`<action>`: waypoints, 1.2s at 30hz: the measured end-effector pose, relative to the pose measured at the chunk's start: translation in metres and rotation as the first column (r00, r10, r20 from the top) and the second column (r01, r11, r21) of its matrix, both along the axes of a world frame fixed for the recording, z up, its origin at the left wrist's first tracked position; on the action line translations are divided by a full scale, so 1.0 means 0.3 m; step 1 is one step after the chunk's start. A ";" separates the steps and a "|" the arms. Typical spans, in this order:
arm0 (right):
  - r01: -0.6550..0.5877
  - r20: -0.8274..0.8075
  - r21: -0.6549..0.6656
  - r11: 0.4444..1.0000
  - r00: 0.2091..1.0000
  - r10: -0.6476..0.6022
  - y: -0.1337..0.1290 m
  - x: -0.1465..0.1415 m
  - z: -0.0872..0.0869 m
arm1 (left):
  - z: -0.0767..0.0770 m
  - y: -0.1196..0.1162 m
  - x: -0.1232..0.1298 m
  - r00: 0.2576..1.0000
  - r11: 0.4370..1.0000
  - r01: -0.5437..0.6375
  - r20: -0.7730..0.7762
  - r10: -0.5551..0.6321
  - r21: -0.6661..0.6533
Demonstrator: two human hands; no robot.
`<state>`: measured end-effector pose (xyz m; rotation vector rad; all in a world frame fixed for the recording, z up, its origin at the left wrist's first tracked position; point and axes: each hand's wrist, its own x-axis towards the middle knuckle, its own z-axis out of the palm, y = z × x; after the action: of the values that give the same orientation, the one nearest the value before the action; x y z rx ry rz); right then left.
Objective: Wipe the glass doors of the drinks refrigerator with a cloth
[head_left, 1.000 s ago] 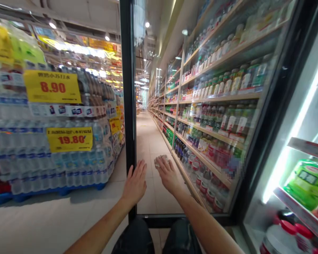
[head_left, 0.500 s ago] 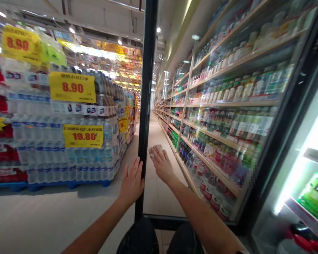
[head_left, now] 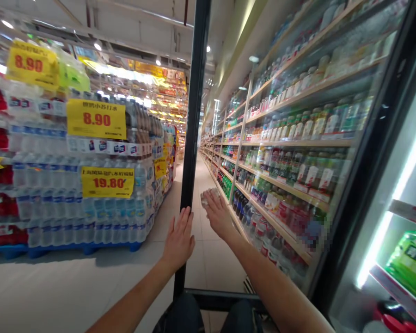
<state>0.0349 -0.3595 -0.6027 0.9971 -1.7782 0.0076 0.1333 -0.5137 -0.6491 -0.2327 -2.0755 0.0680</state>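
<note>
- Store interior shown; pale tiled floor [head_left: 138,282], smooth, run far down an aisle; ceiling lights far overhead.
- Left hand [head_left: 179,240]: open, fingers extended and close together, nothing held; fingertips laid at the black door frame [head_left: 194,115], near centre.
- Right hand [head_left: 222,217]: crumpled cloth [head_left: 205,199] held under extended fingers, against the glass pane [head_left: 215,263]; cloth edge exposed past the fingertips, rest hidden.
- Cloth located right of the upright frame, in the lower part of the pane; hands set apart, right one slightly higher.
- Cloth: pale, wrinkled, soft-looking. Pane: flat, clear, bordered by dark, straight frame bars.
- Wood-edged shelves [head_left: 298,143] seen in the pane, filled with upright bottles, slanted away to the far end.
- Left: shrink-wrapped bottle stacks [head_left: 107,231] placed on blue pallets [head_left: 135,246]; yellow price signs [head_left: 96,119] attached, 8.90 and 19.80 printed.
- Near right: lit cooler, glowing light strip [head_left: 377,231]; glossy green package [head_left: 411,263] set on a shelf; red caps [head_left: 395,323] partly cut off below.
- Dark-clothed knees [head_left: 185,314] shown near, bottom centre.
</note>
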 end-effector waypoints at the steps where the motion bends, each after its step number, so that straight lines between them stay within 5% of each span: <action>1: -0.028 -0.011 0.052 0.998 1.000 0.028 0.010 -0.001 0.009 | 0.009 0.013 -0.006 1.000 1.000 0.024 -0.001 -0.024 -0.012; 3: -0.067 -0.022 0.098 0.993 0.997 0.070 0.030 -0.006 0.029 | 0.037 0.036 -0.025 0.997 0.996 0.083 -0.001 -0.083 -0.034; 8: -0.012 -0.071 -0.176 0.984 0.998 0.000 0.073 -0.044 0.143 | 0.140 0.106 -0.103 0.968 0.969 0.246 -0.041 -0.246 -0.025; 12: 0.041 -0.101 -0.182 0.982 0.993 -0.060 0.113 -0.069 0.187 | 0.199 0.154 -0.179 0.938 0.940 0.337 -0.065 -0.340 -0.046; 18: 0.044 -0.137 -0.087 0.995 0.989 -0.056 0.222 -0.069 0.195 | 0.253 0.148 -0.216 0.951 0.956 0.286 -0.106 -0.291 -0.064; 24: 0.173 -0.168 -0.318 0.932 0.957 -0.235 0.363 -0.114 0.225 | 0.287 0.240 -0.246 0.938 0.958 0.285 -0.212 -0.276 0.016; 29: 0.192 -0.199 -0.310 0.931 0.944 -0.262 0.383 -0.148 0.199 | 0.324 0.243 -0.323 0.936 0.975 0.202 -0.276 -0.221 -0.095; 34: 0.210 -0.182 -0.322 0.923 0.943 -0.278 0.370 -0.154 0.190 | 0.331 0.183 -0.353 0.915 0.986 0.156 -0.385 -0.123 0.057; 36: 0.229 -0.159 -0.328 0.917 0.943 -0.292 0.363 -0.152 0.190 | 0.303 0.199 -0.355 0.912 0.974 0.199 -0.341 -0.226 -0.112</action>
<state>-0.0106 -0.2506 -0.5456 0.5129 -1.6457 0.0109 0.0268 -0.4539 -0.5580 -0.4586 -1.6812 0.0509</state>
